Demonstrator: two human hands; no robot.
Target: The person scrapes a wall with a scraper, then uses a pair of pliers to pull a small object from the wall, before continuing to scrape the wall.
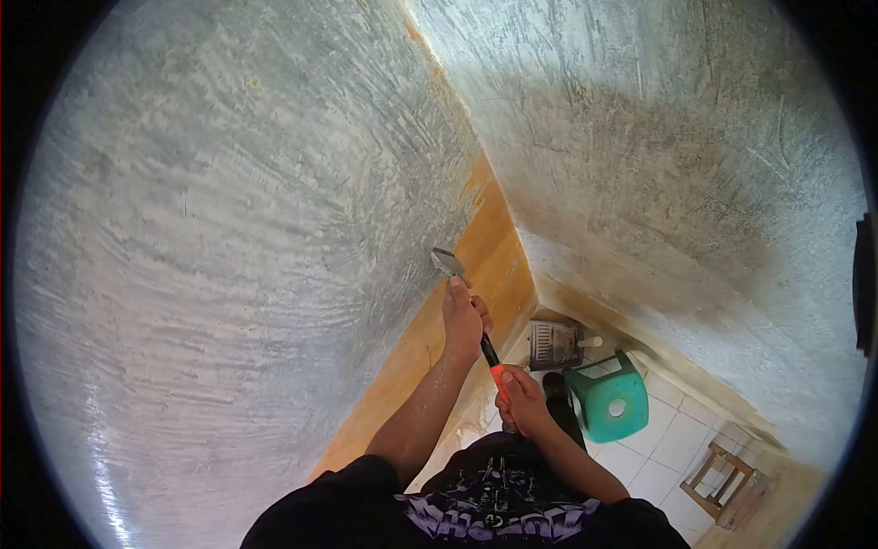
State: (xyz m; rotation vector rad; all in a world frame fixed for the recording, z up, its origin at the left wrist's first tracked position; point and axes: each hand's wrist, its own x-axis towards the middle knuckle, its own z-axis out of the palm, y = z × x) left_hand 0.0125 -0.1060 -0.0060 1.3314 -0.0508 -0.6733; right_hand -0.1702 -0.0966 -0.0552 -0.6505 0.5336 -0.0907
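Both my hands are closed around a scraper (447,263) with a grey metal blade and a long black-and-orange handle. My left hand (464,322) grips it just behind the blade, thumb stretched along the handle. Lower down, near my body, my right hand (523,400) is wrapped around the orange grip. The blade lies at the left wall (274,229), by the border between its rough grey coating and a bare orange-yellow strip (494,240). Whether its edge presses on the wall cannot be made out.
The right wall (658,174), grey with a brownish patch, meets the left wall in a corner. Below are a grey ribbed container (555,345) with a pale handle, a green plastic stool (604,409) and a small wooden stool (709,485) on white floor tiles (654,446).
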